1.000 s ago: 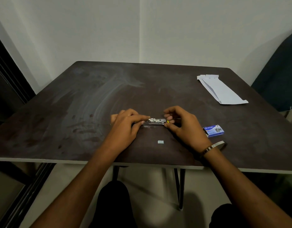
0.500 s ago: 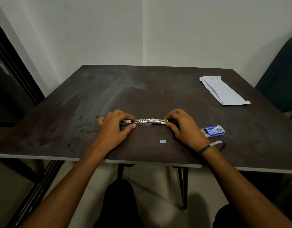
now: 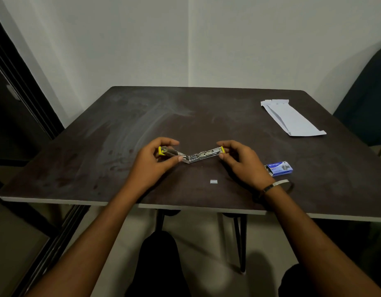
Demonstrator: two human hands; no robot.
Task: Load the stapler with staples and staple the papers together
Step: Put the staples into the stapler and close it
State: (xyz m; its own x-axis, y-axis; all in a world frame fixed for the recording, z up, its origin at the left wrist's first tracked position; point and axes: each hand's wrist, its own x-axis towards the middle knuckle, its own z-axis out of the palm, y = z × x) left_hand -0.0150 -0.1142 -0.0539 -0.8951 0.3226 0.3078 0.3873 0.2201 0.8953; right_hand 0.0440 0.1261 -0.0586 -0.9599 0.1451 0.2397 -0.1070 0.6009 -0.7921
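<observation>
Stapler (image 3: 192,154) of bright metal with yellow tips hangs between my two hands above the middle of the dark table (image 3: 56,168), swung open at its hinge into a shallow V. The hinge is the lowest part, and both arms rise outward from it. My left hand (image 3: 152,162) curls its fingers and thumb around the left arm, with the yellow end showing inside my palm. My right hand (image 3: 242,160) pinches the yellow end of the right arm between thumb and forefinger. That arm lies with its open metal channel facing up; whether staples sit in it I cannot tell.

Just nearer to me on the tabletop lies a short strip of staples (image 3: 214,181), loose and touching nothing. A blue staple box (image 3: 279,168) rests to the right, near my right wrist, where I wear a metal bangle (image 3: 278,183). The folded white papers (image 3: 291,118) lie at the far right of the table, well apart from the stapler.
</observation>
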